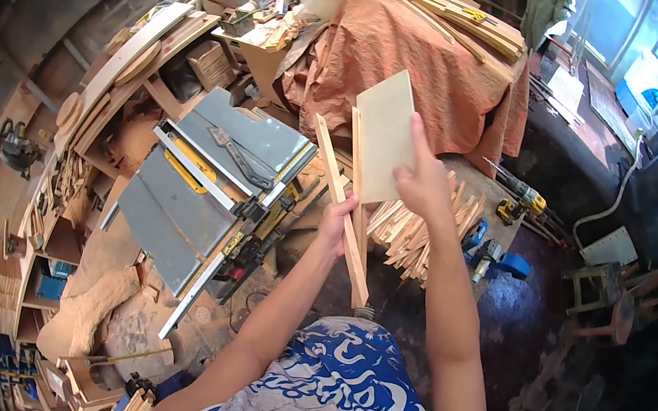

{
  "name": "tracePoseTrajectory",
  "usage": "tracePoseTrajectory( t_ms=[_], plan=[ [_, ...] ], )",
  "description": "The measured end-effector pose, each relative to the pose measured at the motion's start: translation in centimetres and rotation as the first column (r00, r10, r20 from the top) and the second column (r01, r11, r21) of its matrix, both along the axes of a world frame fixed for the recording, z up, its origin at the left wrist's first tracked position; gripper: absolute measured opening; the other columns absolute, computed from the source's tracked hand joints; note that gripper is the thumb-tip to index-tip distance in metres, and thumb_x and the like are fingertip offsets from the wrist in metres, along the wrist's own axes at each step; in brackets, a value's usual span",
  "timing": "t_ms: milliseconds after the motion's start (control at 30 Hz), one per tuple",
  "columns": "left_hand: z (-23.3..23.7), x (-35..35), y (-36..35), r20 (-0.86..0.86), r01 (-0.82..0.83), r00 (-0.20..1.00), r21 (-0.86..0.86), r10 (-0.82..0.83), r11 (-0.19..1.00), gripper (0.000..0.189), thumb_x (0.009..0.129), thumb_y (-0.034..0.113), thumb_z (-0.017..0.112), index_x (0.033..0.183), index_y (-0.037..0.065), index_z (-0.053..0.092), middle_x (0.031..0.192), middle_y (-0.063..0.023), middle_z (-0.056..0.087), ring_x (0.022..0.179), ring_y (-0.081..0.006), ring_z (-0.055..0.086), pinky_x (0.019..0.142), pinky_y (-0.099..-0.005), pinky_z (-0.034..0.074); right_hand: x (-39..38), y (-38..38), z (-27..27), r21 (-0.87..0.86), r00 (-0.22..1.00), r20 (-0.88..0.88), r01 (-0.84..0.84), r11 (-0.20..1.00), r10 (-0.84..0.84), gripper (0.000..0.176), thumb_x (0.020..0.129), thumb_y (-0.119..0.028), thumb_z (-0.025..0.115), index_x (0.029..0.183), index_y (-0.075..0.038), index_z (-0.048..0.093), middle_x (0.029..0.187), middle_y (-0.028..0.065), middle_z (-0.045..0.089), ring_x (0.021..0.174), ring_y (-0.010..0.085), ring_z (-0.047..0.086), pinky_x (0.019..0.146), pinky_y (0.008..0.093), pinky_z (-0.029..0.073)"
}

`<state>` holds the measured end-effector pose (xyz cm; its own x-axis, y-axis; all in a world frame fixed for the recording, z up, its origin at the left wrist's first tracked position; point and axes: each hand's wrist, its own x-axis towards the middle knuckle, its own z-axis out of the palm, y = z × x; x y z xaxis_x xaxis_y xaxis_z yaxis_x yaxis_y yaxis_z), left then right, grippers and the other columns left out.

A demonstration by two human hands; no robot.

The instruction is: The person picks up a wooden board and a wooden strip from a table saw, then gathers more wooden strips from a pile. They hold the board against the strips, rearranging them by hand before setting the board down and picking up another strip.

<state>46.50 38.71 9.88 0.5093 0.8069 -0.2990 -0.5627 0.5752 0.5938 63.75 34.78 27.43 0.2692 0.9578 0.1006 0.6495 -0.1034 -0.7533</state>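
Note:
My left hand point(334, 223) is closed around two long, pale wooden strips point(331, 155), which stand up from it and spread apart towards their upper ends. Their lower ends come down close in front of my patterned clothing. A thin, flat, light-coloured board point(380, 141) is gripped along its right edge by my right hand point(424, 184), with the thumb across its face. The board overlaps the upper part of one strip in this view. Just behind and below the board lies a pile of cut wooden strips point(421, 235).
A table saw point(185, 211) stands to the left. At the right are a yellow cordless drill point(523, 201) and a blue power tool point(497, 263). Behind, an orange-brown cloth point(417, 58) covers a heap with planks point(487, 38) on top. Shelves of wood pieces line the left wall.

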Motion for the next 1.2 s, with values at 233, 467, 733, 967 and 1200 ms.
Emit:
tracePoseTrajectory(
  t_ms=[233,467,733,967,1200],
  plan=[
    [-0.7,-15.2,1.5,-0.336,-0.340,0.857,0.198,0.390,0.919,0.039,0.100,0.019,0.064,0.133,0.001,0.051,0.097,-0.0147,0.070,0.078,-0.0209,0.068,0.071,-0.0333,0.058,4.5,-1.4,-0.3,0.414,0.872,-0.449,0.007,0.910,0.197,0.078,0.086,0.011,0.054,0.159,0.005,0.028,0.151,0.0157,0.050,0.132,0.0204,0.054,0.112,0.0316,0.042],
    [-12.1,-35.0,3.4,-0.542,-0.895,0.286,0.142,0.790,0.422,0.024,0.096,0.020,0.064,0.109,-0.001,0.061,0.087,-0.0143,0.066,0.072,-0.0263,0.067,0.059,-0.0388,0.056,2.5,-4.4,-11.0,0.239,0.831,-0.553,0.097,0.966,0.053,0.078,0.086,0.012,0.054,0.159,0.007,0.028,0.156,0.0182,0.044,0.139,0.0237,0.049,0.116,0.0326,0.036],
    [-8.3,-38.8,8.9,-0.477,-0.745,0.452,0.262,0.753,0.613,0.043,0.097,0.025,0.068,0.132,0.002,0.058,0.096,-0.0056,0.063,0.078,-0.0151,0.060,0.066,-0.0311,0.052,-7.0,-4.9,-10.5,0.149,0.800,-0.572,-0.118,0.982,0.183,0.077,0.087,0.012,0.053,0.159,0.006,0.027,0.155,0.0185,0.045,0.141,0.0237,0.047,0.117,0.0336,0.034],
    [-0.6,-22.8,1.4,-0.061,-0.361,0.928,0.113,0.369,0.926,0.062,0.099,0.073,0.044,0.092,0.012,0.051,0.080,0.0012,0.051,0.052,-0.0049,0.042,0.043,-0.0181,0.037,-11.4,-3.1,-7.2,0.361,0.829,-0.398,-0.251,0.898,0.392,0.076,0.090,0.003,0.057,0.160,0.004,0.027,0.155,0.0222,0.046,0.143,0.0270,0.046,0.118,0.0344,0.033],
    [2.4,-13.1,-2.1,-0.153,-0.194,0.963,0.183,0.223,0.964,0.038,0.109,0.051,0.043,0.117,0.015,0.055,0.085,0.0005,0.055,0.071,-0.0108,0.054,0.057,-0.0250,0.047,-10.5,-0.1,-3.7,0.403,0.939,-0.287,-0.060,0.913,0.188,0.076,0.091,-0.006,0.058,0.161,-0.008,0.030,0.136,0.0269,0.063,0.124,0.0378,0.065,0.105,0.0417,0.048]
  ],
)
